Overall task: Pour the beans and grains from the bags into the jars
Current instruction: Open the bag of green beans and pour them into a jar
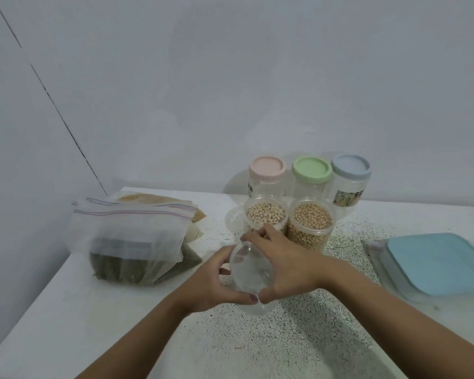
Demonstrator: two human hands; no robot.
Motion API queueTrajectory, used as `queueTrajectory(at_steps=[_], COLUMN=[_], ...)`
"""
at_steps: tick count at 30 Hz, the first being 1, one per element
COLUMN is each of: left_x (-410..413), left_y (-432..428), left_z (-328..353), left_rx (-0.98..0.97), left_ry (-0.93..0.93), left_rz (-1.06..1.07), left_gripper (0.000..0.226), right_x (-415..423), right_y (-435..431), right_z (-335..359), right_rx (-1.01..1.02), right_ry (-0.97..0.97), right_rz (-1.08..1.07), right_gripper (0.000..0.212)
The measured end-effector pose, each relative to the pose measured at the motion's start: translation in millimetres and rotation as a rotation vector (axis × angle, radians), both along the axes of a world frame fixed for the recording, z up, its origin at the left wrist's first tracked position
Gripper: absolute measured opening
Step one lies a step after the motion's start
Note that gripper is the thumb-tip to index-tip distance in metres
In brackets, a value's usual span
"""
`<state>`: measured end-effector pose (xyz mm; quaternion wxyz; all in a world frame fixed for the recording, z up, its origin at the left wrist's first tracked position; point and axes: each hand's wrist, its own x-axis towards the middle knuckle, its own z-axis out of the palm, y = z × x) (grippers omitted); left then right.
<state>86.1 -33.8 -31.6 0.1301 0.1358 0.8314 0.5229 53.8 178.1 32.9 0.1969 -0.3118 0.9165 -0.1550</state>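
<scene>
The fingers [257, 234] of the right hand [287, 266] curl over the far rim of a clear jar [248, 269], while the left hand [211, 280] clamps it from the near side, thumb pressed to its lower wall. The jar is tilted and held just above the table [298, 337], a white top speckled with dark flecks. Just behind the hands stand two open jars, one of pale beans [266, 214] and one of yellow beans [309, 218], touching each other. Behind them are three lidded jars: pink [267, 166], green [311, 169] and blue [350, 167]. A pile of zip bags [132, 242] lies to the left and a blue tray [438, 263] to the right. The wall [230, 77] is plain pale grey, with a dark line running down its left side.
</scene>
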Motion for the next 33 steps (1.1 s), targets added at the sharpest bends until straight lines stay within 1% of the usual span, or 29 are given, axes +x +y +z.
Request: queueTrajectory(at_steps=[2,4,6,8,9,10,12,16,17,19,20,21,23,24,25,28,30,32,33], left_x=[-3.9,-7.2,-8.4,-9.2,-8.7,-8.3,-8.8,-11.0,-12.2,-13.1,-13.5,-13.9,-14.8,-15.1,-14.4,-15.4,-16.7,-15.9,-13.7], left_y=[5.3,10.4,17.2,24.4,27.8,29.5,31.6,32.2,32.0,31.5,30.3,30.3,31.3,32.6,32.3,29.8,28.0,33.3,35.3], left_z=[-5.0,-7.6,-8.2,-10.9,-12.7,-15.4,-22.8,-36.6,-39.3,-42.8,-43.3,-43.0,-43.3,-41.9,-38.7,-34.7,-38.2,-40.7,-41.4], left_rx=[0.007,0.004,0.045,0.007,-0.028,-0.034,-0.015,0.005,0.003,-0.038,-0.058,-0.058,-0.058,-0.046,-0.031,-0.009,-0.006,0.012,0.009], left_ry=[0.016,-0.001,-0.024,-0.004,0.01,0.01,-0.008,-0.006,-0.023,-0.026,-0.037,-0.043,-0.045,-0.042,-0.037,-0.042,-0.033,-0.078,-0.089], left_rz=[-0.003,-0.012,-0.052,-0.086,-0.09,-0.08,-0.039,-0.004,0.009,0.027,0.027,0.021,0.02,0.02,0.013,-0.007,-0.014,0.011,0.061], left_gripper=[0.094,0.094,0.092,0.083,0.078,0.076,0.08,0.076,0.08,0.097,0.102,0.099,0.084,0.079,0.079,0.086,0.083,0.076,0.07], right_x=[-2.6,-1.9,1.9,6.4,7.6,7.7,6.1,5.3,5.0,3.2,2.1,0.6,-3.0,-5.4,-8.0,-18.3,-23.5,-25.7,-25.8], right_y=[2.6,-0.3,-7.0,-14.5,-16.3,-18.0,-17.7,-18.5,-18.9,-19.0,-18.5,-18.4,-17.5,-16.7,-15.7,-10.8,-9.0,-8.8,-8.4], right_z=[-1.1,-6.5,-17.4,-29.2,-34.1,-37.4,-42.5,-46.2,-46.6,-46.0,-45.6,-45.4,-44.5,-43.7,-43.5,-40.6,-39.0,-40.0,-41.2], right_rx=[-0.006,-0.066,-0.147,-0.207,-0.23,-0.249,-0.284,-0.391,-0.411,-0.438,-0.447,-0.455,-0.468,-0.473,-0.475,-0.453,-0.448,-0.436,-0.43], right_ry=[0.008,0.055,0.152,0.292,0.336,0.36,0.37,0.366,0.361,0.357,0.356,0.354,0.351,0.348,0.336,0.269,0.236,0.267,0.301], right_rz=[0.011,-0.023,-0.101,-0.164,-0.184,-0.191,-0.177,-0.198,-0.202,-0.193,-0.184,-0.173,-0.145,-0.119,-0.083,0.065,0.129,0.175,0.19], right_gripper=[0.112,0.101,0.085,0.071,0.068,0.068,0.071,0.065,0.064,0.062,0.062,0.061,0.06,0.06,0.06,0.057,0.055,0.054,0.054])
